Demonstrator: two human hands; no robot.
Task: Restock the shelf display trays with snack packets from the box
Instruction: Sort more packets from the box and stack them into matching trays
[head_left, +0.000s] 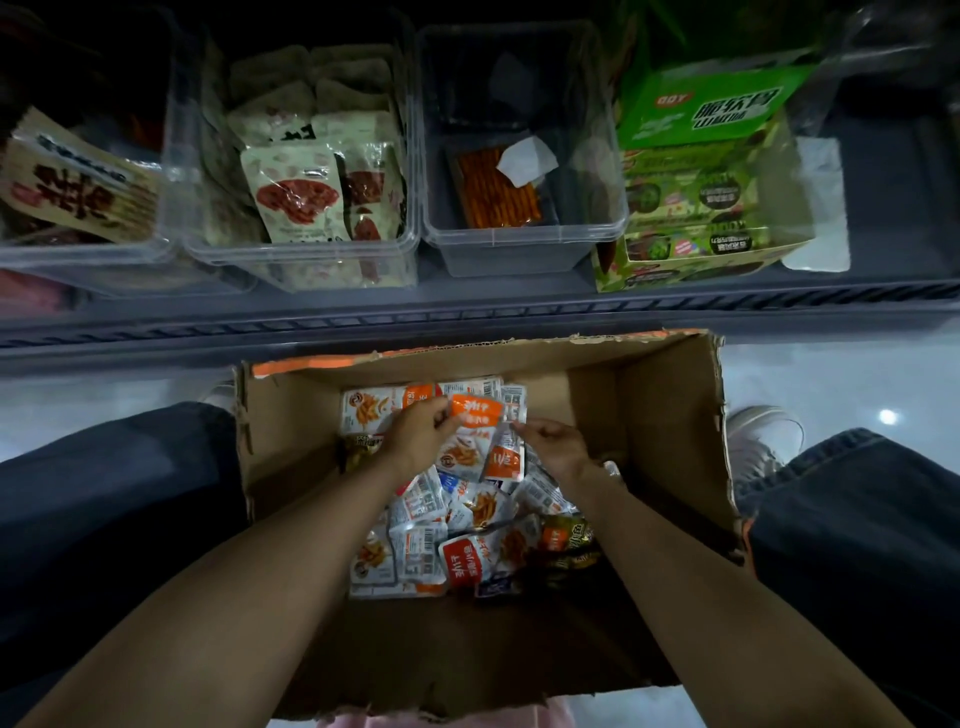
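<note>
Snack packet (475, 410) pinched in left hand's (415, 434) grip; right hand's (558, 447) grip curled, hold hard to tell.

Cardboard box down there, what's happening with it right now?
A person leans over the open cardboard box, which sits on the floor below the shelf and holds a heap of small snack packets. The left hand grips an orange-and-white packet above the heap, and the right hand appears to pinch its other edge. The clear tray on the shelf above holds only one pack.
</note>
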